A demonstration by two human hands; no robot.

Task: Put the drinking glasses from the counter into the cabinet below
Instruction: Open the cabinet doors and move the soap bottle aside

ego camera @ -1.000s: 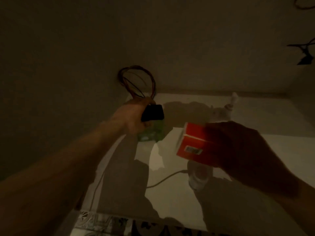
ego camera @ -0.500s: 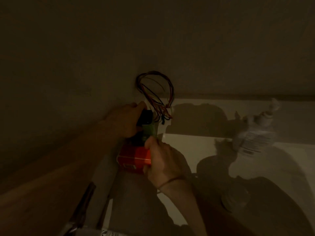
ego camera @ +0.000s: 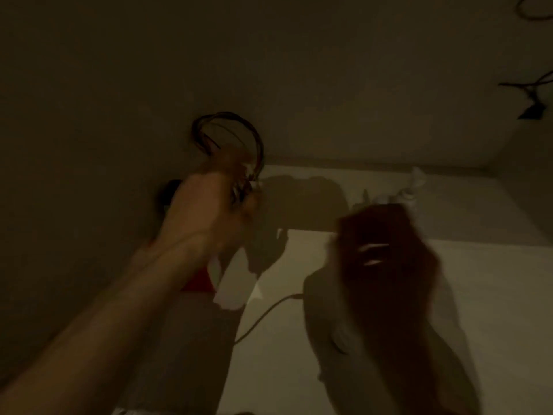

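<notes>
The scene is dim and blurred. My left hand (ego camera: 209, 211) is raised at the back left of the white counter (ego camera: 484, 295), its fingers curled against a loop of wires (ego camera: 227, 133) on the wall. A black object (ego camera: 169, 194) shows just behind it; whether the hand holds it is unclear. My right hand (ego camera: 386, 250) hovers over the counter's middle, dark and in shadow, fingers slightly apart with nothing in them. A faint clear drinking glass (ego camera: 344, 339) stands on the counter beside my right forearm.
A red box (ego camera: 199, 281) lies on the counter under my left forearm. A white pump bottle (ego camera: 414, 187) stands at the back. A thin cable (ego camera: 263, 313) runs across the counter. More wires (ego camera: 532, 97) hang at the upper right.
My right hand let go of the red box at the left and pulled back to the right, empty. My left hand rose toward the wire loop.
</notes>
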